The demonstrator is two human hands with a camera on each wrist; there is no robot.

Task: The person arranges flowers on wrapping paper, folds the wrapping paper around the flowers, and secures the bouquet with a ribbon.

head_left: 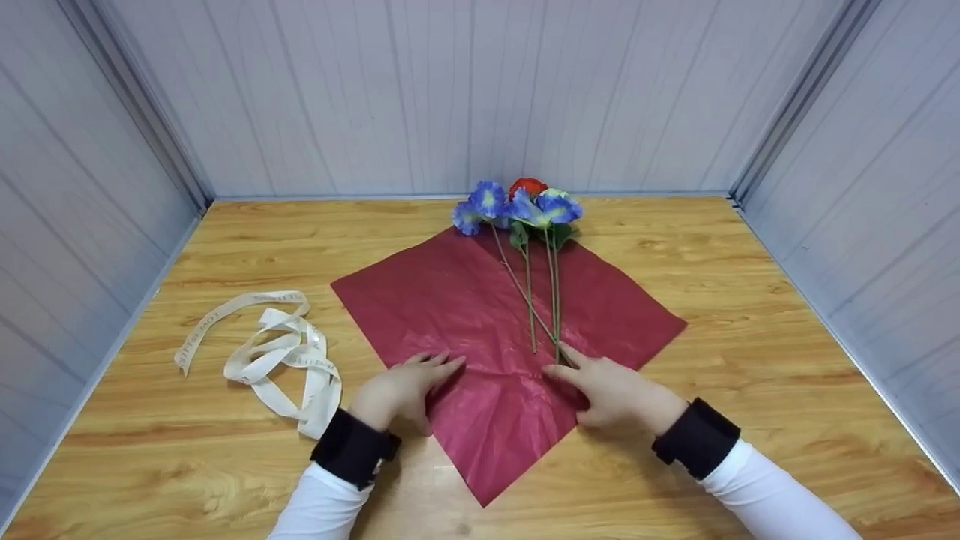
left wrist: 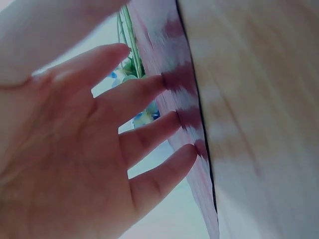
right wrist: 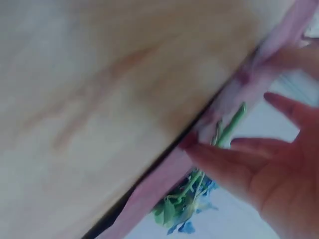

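Note:
A dark red sheet of wrapping paper [head_left: 450, 300] lies on the table, one corner pointing toward the person. On its far part rest artificial flowers [head_left: 517, 206], blue, red and pale, their thin green stems [head_left: 528, 300] running toward the near side. My left hand [head_left: 409, 386] touches the paper's left edge with extended fingers; in the left wrist view the fingertips [left wrist: 172, 119] meet the paper. At the lower stem ends is my right hand [head_left: 619, 390], fingers fairly straight and touching the paper, as the right wrist view also shows beside a green stem [right wrist: 233, 124].
A loosely heaped cream ribbon [head_left: 300, 360] with printed lettering lies left of the paper. The wood-grain table [head_left: 750, 360] is bounded by pale panel walls [head_left: 450, 97] at the back and both sides.

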